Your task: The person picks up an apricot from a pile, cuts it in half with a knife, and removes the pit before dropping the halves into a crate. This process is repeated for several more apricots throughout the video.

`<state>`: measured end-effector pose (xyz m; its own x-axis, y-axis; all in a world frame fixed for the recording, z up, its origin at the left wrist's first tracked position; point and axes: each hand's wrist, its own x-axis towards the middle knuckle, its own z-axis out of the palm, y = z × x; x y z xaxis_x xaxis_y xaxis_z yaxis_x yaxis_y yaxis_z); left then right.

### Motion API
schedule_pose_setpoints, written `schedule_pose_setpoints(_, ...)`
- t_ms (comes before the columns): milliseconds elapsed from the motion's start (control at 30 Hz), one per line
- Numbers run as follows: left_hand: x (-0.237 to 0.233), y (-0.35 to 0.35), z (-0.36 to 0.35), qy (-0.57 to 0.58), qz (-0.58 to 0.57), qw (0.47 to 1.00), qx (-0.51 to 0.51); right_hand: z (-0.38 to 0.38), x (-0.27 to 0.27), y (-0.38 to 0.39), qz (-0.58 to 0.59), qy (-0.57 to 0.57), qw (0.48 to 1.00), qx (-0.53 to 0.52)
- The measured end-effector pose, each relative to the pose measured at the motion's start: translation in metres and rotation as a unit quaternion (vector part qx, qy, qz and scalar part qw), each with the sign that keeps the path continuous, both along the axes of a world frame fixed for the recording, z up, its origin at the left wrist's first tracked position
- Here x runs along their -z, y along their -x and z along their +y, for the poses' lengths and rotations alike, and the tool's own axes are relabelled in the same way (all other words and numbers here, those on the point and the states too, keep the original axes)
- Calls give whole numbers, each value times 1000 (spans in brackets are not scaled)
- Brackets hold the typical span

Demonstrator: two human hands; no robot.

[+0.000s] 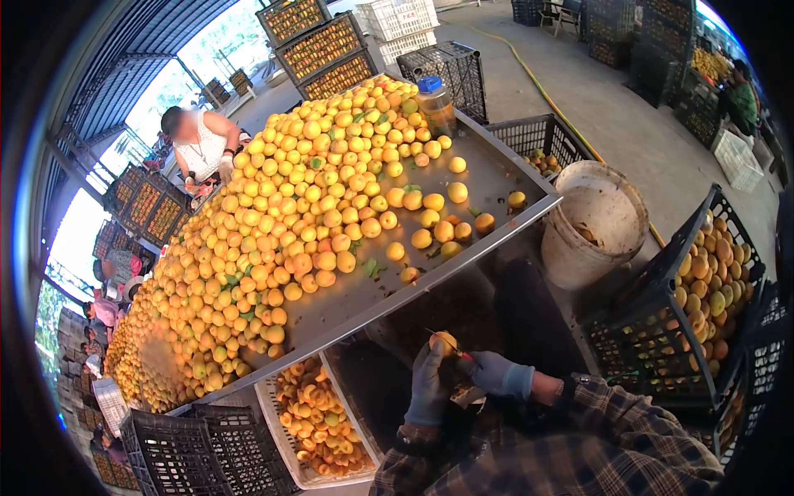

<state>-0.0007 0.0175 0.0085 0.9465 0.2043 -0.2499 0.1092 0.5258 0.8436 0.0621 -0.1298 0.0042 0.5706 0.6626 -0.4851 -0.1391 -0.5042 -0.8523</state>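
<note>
Many apricots [314, 207] cover the table [488, 178]; left fingers [426, 374] clasp fruit [445, 341], right fingers [486, 369] a knife [464, 360].

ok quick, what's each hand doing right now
Left hand: closed around an apricot.
Right hand: closed on what looks like a small knife, its blade at the apricot.

The only view came from a camera worn on the head, which looked forward and down through a fisheye lens with dark rounded corners. The left hand [430, 388] and right hand [496, 374] sat closest, at lower centre. The tabletop [488, 178] ran from lower left to upper centre, and the floor [628, 124] receded to the upper right.
</note>
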Motion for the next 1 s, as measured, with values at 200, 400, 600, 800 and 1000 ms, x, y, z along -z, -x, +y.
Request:
schedule_pose_setpoints(200,3,4,-12,181,37,982,-42,-5,-6,11,-9,29,1000,-8)
schedule_pose_setpoints(400,19,-4,-16,185,111,973,-77,-3,-15,7,8,9,1000,5)
schedule_pose_setpoints(600,23,-2,-12,217,104,965,-106,-4,-2,13,-24,49,998,-27)
schedule_pose_setpoints(800,40,1,-15,188,95,975,-71,-4,3,10,-70,87,992,-60)
schedule_pose_setpoints(1000,49,7,-8,67,25,992,-103,-18,-19,6,-124,63,987,-82)
